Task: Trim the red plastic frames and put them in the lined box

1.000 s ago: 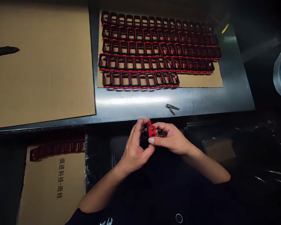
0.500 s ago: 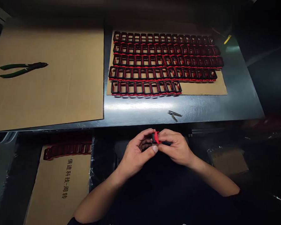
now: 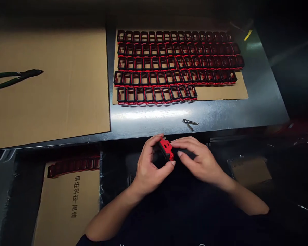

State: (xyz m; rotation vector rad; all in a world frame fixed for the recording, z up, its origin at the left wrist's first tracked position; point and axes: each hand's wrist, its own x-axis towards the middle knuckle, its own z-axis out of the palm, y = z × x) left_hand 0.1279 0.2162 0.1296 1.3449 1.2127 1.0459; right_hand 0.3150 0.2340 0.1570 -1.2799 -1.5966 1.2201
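Observation:
My left hand (image 3: 150,164) is closed around a small red and black frame part (image 3: 166,148), held just below the metal table's front edge. My right hand (image 3: 199,160) sits right beside it with the fingers loosely extended, their tips near or touching the part's right side. On a cardboard sheet (image 3: 220,92) on the table lie several rows of the same red and black frames (image 3: 174,65), side by side.
A small metal tool (image 3: 190,123) lies on the steel table (image 3: 149,119) just beyond my hands. Green-handled pliers (image 3: 14,77) rest on a large cardboard sheet (image 3: 53,85) at left. Below left, another cardboard (image 3: 64,205) carries a row of red parts (image 3: 72,164).
My right hand has loosened its pinch and its fingers have stretched out. The part has turned in my left hand so its red face shows. The camera view has shifted slightly.

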